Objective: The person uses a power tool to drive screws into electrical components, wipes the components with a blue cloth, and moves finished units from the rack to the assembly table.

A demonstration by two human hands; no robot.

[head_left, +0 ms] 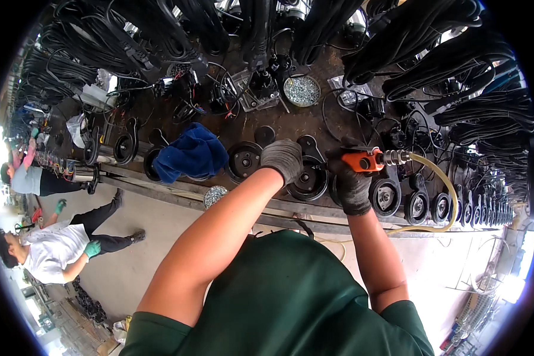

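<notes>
My right hand [352, 185], in a dark grey knit glove, is wrapped round an orange air tool [362, 161]. A pale yellow hose [438, 172] runs from the tool's metal fitting and loops down past the bench edge. My left hand [283, 160], gloved the same way, is closed over the bench, its fingertips hidden from view. Beside it lies a black round housing [308, 181] with a short arm. Another such housing [243, 164] sits just left of that hand. Whatever the left fingers pinch, if anything, cannot be made out.
A blue cloth [191, 154] covers parts on the left. Small metal pieces fill a round dish [302, 91] behind my hands and another bowl [215, 196] at the front edge. Bundled black cables [421, 50] hang along the back. Two people, one in a white shirt [52, 252], are at left.
</notes>
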